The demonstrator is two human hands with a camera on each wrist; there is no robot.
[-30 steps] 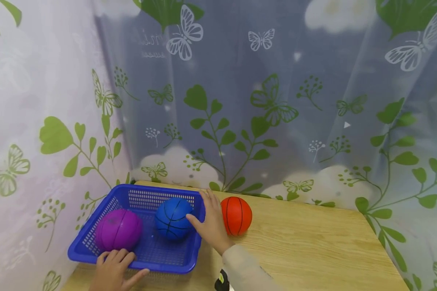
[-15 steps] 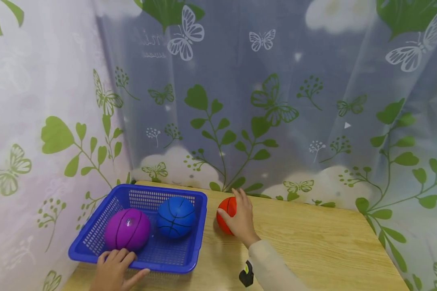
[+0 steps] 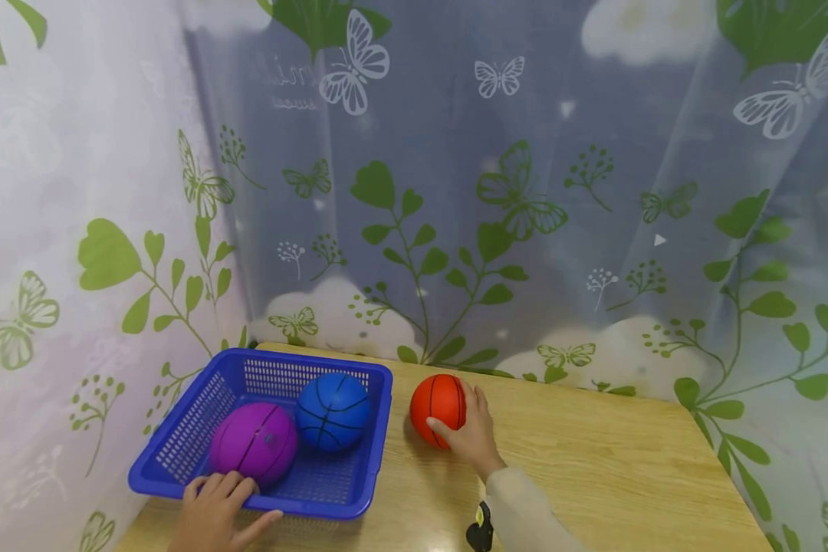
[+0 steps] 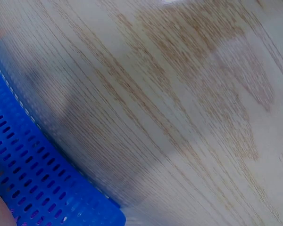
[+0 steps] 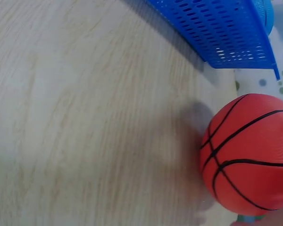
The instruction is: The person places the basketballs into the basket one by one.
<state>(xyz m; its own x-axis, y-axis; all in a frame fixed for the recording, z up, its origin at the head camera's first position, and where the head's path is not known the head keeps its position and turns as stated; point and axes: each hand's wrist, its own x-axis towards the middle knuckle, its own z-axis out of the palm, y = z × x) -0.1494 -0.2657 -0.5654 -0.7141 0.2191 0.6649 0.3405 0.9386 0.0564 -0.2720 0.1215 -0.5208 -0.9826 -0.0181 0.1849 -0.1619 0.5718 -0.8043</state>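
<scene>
My left hand (image 3: 214, 510) holds the front rim of a blue plastic basket (image 3: 310, 510), fingers over the edge and thumb outside it. Inside lie a purple ball (image 3: 255, 443) near those fingers and a blue mini basketball (image 3: 333, 412) at the right. On the wooden table, right of the basket, a red mini basketball (image 3: 438, 406) sits with my right hand (image 3: 479, 435) curved round its right side, thumb in front. In the right wrist view, the red basketball (image 5: 250, 155) shows black seams; only bits of the hand appear at that frame's edges.
The wooden table (image 3: 593, 460) stretches away to the right of the balls. A patterned curtain (image 3: 414, 184) hangs along its back and left sides. A black strap piece (image 3: 481, 527) hangs by the right sleeve.
My right hand has moved right from the basket's right rim, over the red basketball and round to its right side. The purple ball has rolled rightward inside the basket. My left hand stays put.
</scene>
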